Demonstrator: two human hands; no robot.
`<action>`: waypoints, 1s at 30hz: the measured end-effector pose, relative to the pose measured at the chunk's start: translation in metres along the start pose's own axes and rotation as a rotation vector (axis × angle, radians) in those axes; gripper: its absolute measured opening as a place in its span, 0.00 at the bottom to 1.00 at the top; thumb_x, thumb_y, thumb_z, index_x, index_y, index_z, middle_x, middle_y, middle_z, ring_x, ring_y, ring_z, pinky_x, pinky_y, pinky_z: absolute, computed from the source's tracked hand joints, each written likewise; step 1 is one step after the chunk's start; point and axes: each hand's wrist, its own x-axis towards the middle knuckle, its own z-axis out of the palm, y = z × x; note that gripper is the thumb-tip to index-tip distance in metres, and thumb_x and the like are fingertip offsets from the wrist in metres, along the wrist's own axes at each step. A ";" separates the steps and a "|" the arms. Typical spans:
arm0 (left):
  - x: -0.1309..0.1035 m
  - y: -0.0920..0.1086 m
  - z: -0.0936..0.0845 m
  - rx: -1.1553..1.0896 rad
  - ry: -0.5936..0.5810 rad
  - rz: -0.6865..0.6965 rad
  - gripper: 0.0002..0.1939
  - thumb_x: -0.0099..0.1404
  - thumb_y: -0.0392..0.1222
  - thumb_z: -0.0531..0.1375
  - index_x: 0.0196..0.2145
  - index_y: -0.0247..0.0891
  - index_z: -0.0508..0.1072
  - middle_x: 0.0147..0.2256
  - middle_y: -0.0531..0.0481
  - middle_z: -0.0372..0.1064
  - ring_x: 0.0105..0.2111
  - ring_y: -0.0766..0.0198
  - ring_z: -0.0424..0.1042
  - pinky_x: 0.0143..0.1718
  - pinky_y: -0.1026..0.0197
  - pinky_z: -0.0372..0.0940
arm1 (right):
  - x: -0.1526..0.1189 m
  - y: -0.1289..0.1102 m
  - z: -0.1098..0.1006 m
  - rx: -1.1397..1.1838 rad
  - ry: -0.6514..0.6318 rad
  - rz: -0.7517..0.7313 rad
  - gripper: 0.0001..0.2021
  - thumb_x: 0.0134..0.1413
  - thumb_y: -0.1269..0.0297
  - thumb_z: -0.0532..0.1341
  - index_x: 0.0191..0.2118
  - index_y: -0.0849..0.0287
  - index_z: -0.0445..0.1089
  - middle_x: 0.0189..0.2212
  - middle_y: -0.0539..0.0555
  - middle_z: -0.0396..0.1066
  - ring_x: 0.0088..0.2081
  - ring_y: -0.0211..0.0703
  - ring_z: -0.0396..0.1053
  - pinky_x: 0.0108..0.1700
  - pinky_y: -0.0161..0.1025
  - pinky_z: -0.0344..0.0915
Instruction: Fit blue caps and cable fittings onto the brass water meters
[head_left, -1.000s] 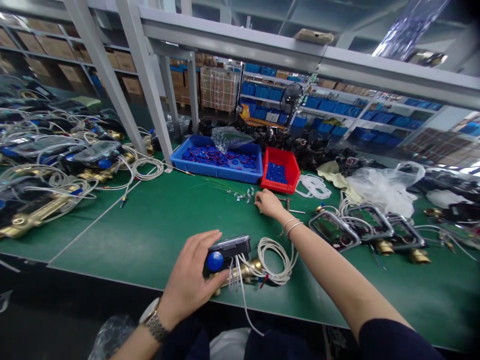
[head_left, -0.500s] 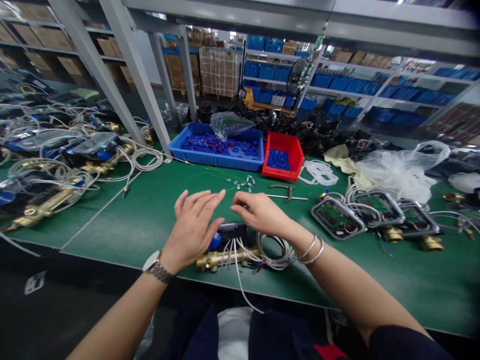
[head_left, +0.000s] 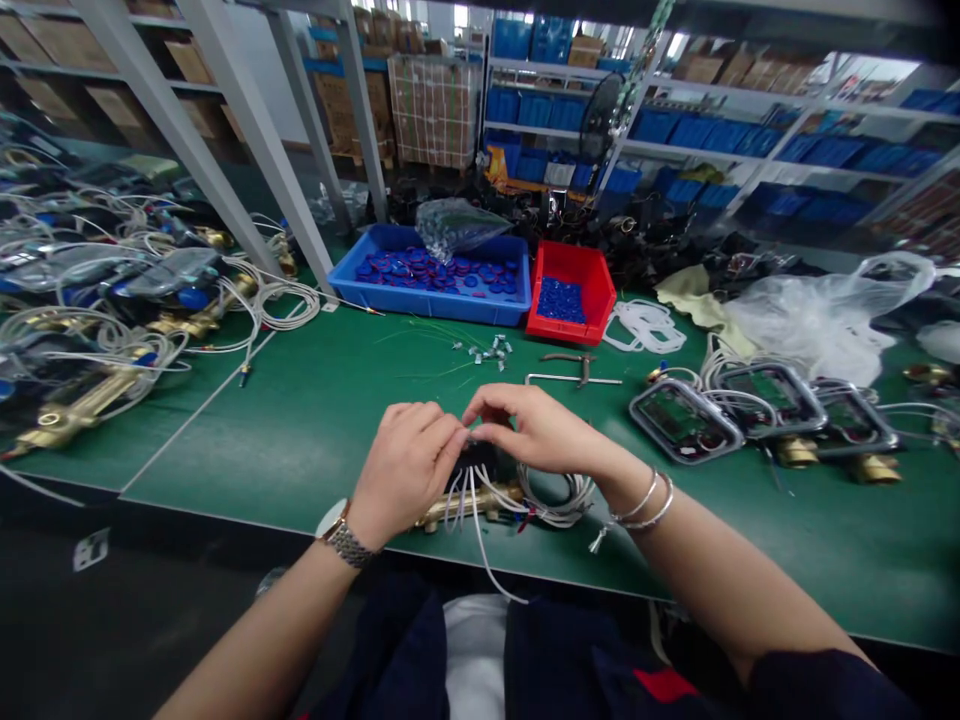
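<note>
My left hand (head_left: 409,470) and my right hand (head_left: 529,425) meet above a black device on a brass pipe body (head_left: 495,497). Both hands are closed, fingertips pinched together on something too small to make out. The black housing is mostly hidden under my fingers. Several white cables (head_left: 480,530) come out of its front, one hanging over the table edge, and a coil of grey cable (head_left: 559,500) lies at its right. Beyond my hands, small clear pieces (head_left: 491,352) and thin green wires (head_left: 427,330) lie on the green table (head_left: 300,420).
A blue tray (head_left: 435,305) of blue discs and a red bin (head_left: 574,325) of blue parts stand behind. Pliers (head_left: 585,365) and a metal rod (head_left: 600,380) lie right of centre. Open-framed meters (head_left: 686,420) are at the right, cabled brass units (head_left: 90,400) at the left.
My left hand has closed and moved right to meet my right hand over the device. The black housing is now more covered, and the view has tilted down slightly.
</note>
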 end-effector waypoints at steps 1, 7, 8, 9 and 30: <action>0.002 0.002 0.002 -0.016 0.017 -0.001 0.15 0.75 0.43 0.50 0.34 0.38 0.72 0.33 0.48 0.68 0.36 0.59 0.65 0.42 0.53 0.58 | 0.004 -0.003 0.002 0.025 0.037 -0.012 0.01 0.60 0.70 0.63 0.36 0.59 0.71 0.29 0.48 0.69 0.31 0.36 0.65 0.36 0.34 0.60; -0.010 -0.012 -0.005 -0.157 0.170 -0.090 0.13 0.74 0.40 0.53 0.33 0.38 0.74 0.34 0.48 0.70 0.39 0.59 0.67 0.43 0.54 0.60 | 0.008 0.022 -0.024 0.197 0.270 0.094 0.07 0.56 0.62 0.67 0.33 0.61 0.76 0.27 0.48 0.68 0.27 0.34 0.59 0.30 0.35 0.54; -0.013 -0.015 -0.006 -0.168 0.211 -0.122 0.14 0.74 0.39 0.53 0.32 0.38 0.73 0.34 0.48 0.70 0.38 0.59 0.67 0.43 0.54 0.61 | 0.007 0.028 -0.029 0.212 0.285 0.118 0.08 0.55 0.61 0.67 0.34 0.62 0.77 0.26 0.48 0.66 0.26 0.34 0.56 0.29 0.35 0.51; -0.016 -0.016 -0.006 -0.182 0.244 -0.160 0.14 0.74 0.39 0.52 0.32 0.38 0.73 0.34 0.48 0.71 0.38 0.60 0.67 0.43 0.54 0.61 | 0.006 0.033 -0.033 0.227 0.281 0.142 0.09 0.55 0.60 0.68 0.35 0.62 0.78 0.24 0.47 0.64 0.25 0.33 0.54 0.28 0.35 0.49; -0.025 0.013 0.030 -0.076 0.033 -0.248 0.38 0.54 0.70 0.65 0.53 0.42 0.68 0.49 0.44 0.69 0.49 0.49 0.66 0.52 0.45 0.61 | 0.031 0.040 -0.013 -0.144 -0.049 -0.059 0.06 0.62 0.68 0.64 0.35 0.59 0.78 0.30 0.49 0.71 0.34 0.37 0.68 0.38 0.35 0.57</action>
